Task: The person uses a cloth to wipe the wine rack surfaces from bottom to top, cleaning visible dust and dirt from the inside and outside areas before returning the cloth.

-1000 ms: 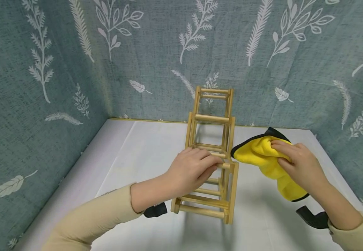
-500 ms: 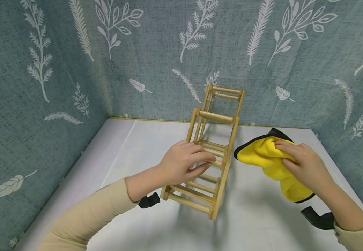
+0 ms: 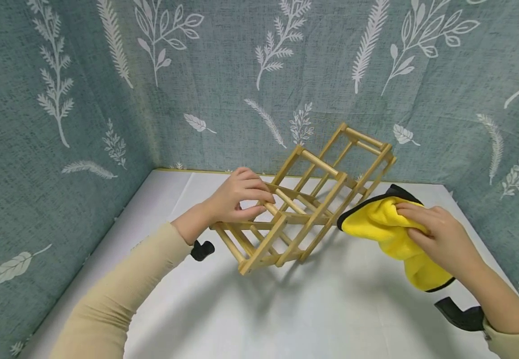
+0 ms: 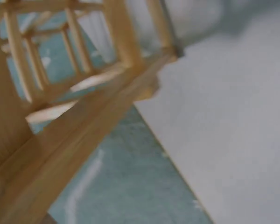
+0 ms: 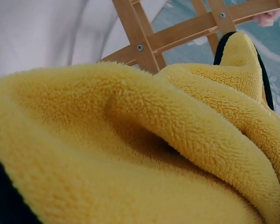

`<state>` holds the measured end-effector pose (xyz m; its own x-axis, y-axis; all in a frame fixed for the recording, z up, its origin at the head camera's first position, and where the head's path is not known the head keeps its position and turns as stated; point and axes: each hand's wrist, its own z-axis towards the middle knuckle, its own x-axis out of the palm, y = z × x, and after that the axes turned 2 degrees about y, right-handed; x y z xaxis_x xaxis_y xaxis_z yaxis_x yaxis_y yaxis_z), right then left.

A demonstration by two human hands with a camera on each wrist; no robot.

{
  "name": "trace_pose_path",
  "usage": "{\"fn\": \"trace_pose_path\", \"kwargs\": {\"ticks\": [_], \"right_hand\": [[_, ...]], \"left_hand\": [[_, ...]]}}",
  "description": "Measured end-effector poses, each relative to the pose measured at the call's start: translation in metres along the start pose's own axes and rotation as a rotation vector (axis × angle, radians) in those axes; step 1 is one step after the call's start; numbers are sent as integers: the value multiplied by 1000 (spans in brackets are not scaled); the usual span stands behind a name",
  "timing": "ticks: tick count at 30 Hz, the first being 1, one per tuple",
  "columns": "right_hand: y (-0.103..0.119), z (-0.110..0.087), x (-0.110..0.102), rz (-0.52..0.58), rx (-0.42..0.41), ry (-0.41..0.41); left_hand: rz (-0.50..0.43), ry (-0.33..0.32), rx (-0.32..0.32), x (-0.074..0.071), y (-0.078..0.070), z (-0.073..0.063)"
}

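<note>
A light wooden rack (image 3: pixel 315 160) of crossed slats and round rods stands tilted in the middle of the head view. My left hand (image 3: pixel 241 195) grips one of its upper rods, thumb below and fingers over it. Bunched in my right hand (image 3: pixel 441 238) is a yellow plush cloth (image 3: pixel 387 224) with black edging, its lower end hanging down. The cloth's left corner is close to the rack's right side. The right wrist view is mostly filled by the cloth's folds, with the rack's screwed slats (image 5: pixel 177 33) behind. Blurred slats (image 4: pixel 91 114) cross the left wrist view.
A white tabletop (image 3: pixel 331 309) spreads beneath the rack. Blue-green fabric walls (image 3: pixel 223 89) with white leaf prints enclose the back and sides. Black wrist-worn pieces (image 3: pixel 461 315) sit under the forearms.
My left hand has turned the rack, its far end swinging right and its near end left and up. The hand has moved left and upward. The right hand with the cloth has barely shifted.
</note>
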<state>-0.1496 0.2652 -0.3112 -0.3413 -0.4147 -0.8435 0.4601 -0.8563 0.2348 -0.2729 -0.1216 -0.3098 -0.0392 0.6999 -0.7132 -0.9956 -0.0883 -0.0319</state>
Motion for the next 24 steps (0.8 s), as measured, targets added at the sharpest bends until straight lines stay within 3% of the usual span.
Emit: {"fn": "trace_pose_path", "kwargs": {"ticks": [3, 5, 9, 12, 14, 16, 21, 24], "right_hand": [[-2, -2, 2, -3, -3, 10], [-3, -3, 1, -6, -12, 12], [-7, -8, -2, -10, -33, -4], [-10, -11, -6, 15, -28, -1], [-12, -13, -8, 26, -14, 6], [-13, -13, -8, 27, -6, 11], [-13, -12, -7, 27, -35, -5], [-15, -14, -8, 33, -39, -3]], "left_hand": [[-49, 12, -120, -3, 0, -8], [-68, 14, -236, -6, -12, -11], [-32, -24, -480, -6, -59, -11], [23, 7, -568, 2, -91, -13], [61, 48, -551, 9, -100, -17], [79, 65, -491, 16, -99, -23], [58, 45, -341, 19, -79, -38], [48, 73, -304, 13, -66, -41]]}}
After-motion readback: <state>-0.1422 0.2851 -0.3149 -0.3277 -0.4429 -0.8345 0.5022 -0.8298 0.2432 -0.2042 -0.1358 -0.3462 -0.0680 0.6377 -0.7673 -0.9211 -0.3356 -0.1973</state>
